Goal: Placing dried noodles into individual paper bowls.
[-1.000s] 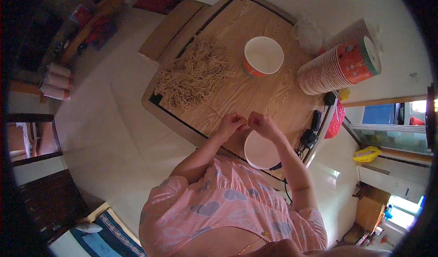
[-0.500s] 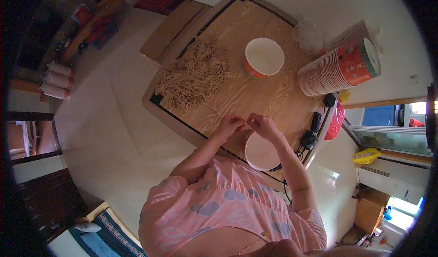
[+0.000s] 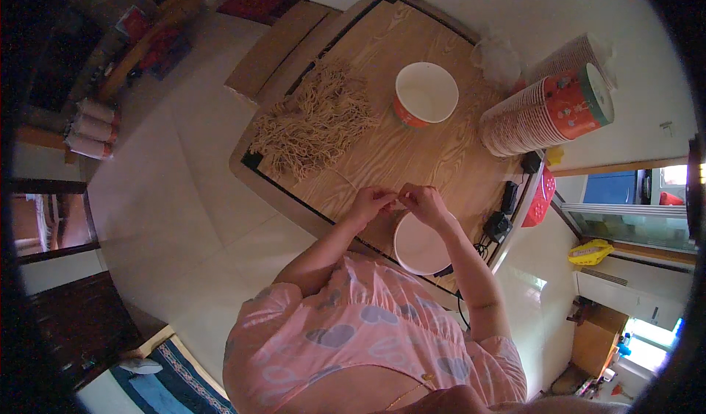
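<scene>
My left hand and my right hand are held close together over the table's near edge, fingertips almost meeting. Both are closed in a pinch. From a tangled pile of beige string at the left, one thin strand runs to my left fingers. Whatever lies between the right fingertips is too small to make out. Just below my right hand stands a white-lined paper tub, partly covered by that hand and forearm. Farther back is a second open tub, orange outside and white within.
Long stacks of nested paper tubs lie at the table's right side, beside a clear plastic bag. Black power adapters and cables line the right edge. A cardboard box stands against the far left side of the wood-grain table.
Hardly anything differs. My fingers have shifted very slightly, still pinched together in the same place; the tubs and the string pile have not moved.
</scene>
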`<state>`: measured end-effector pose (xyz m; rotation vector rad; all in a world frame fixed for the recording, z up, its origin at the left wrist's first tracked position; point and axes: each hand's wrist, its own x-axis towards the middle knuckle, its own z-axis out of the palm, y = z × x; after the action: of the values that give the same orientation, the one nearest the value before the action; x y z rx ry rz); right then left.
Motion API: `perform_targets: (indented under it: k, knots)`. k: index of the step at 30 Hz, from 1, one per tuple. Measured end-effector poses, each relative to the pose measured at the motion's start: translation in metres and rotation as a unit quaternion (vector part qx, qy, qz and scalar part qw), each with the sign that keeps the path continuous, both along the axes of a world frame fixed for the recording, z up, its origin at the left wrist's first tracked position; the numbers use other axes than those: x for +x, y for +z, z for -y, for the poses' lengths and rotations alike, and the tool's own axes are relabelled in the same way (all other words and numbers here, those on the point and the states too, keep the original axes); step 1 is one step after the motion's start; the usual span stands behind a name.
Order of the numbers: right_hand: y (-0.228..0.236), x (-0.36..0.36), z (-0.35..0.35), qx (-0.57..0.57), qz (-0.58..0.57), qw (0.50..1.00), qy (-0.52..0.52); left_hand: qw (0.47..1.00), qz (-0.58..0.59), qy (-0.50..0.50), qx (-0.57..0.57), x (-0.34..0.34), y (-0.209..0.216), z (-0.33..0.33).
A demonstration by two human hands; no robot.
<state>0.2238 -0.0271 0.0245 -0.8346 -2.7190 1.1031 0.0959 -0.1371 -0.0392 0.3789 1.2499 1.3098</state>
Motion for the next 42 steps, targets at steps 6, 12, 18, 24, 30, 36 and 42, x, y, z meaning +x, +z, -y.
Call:
perform_targets:
  k: [6, 12, 18, 24, 30, 36, 42]
  knots:
    - [-0.002, 0.0, -0.001, 0.004, -0.008, 1.0, 0.002, 1.0, -0.029, 0.01, -0.002, 0.001, 0.001, -0.001]
    - [-0.003, 0.001, -0.003, 0.01, -0.017, 1.0, 0.008, 0.998, -0.056, 0.021, -0.027, 0.002, 0.013, -0.004]
    - [-0.014, 0.002, -0.004, 0.022, -0.042, 0.999, 0.02, 0.993, -0.112, 0.008, -0.023, 0.003, -0.002, -0.007]
    - [-0.012, -0.002, -0.002, 0.077, -0.055, 0.994, 0.054, 0.939, -0.344, 0.022, -0.012, 0.008, -0.024, -0.009]
    - [-0.014, -0.005, -0.001, 0.131, -0.021, 0.989, 0.072, 0.948, -0.318, 0.007, -0.005, 0.01, -0.043, -0.013]
    - [-0.04, 0.009, -0.016, -0.021, 0.07, 0.997, -0.022, 0.955, -0.292, -0.045, 0.03, 0.005, -0.019, -0.024]
    - [-0.054, 0.005, -0.043, -0.123, 0.064, 0.989, -0.051, 0.979, -0.202, 0.007, 0.031, 0.002, -0.014, -0.034]
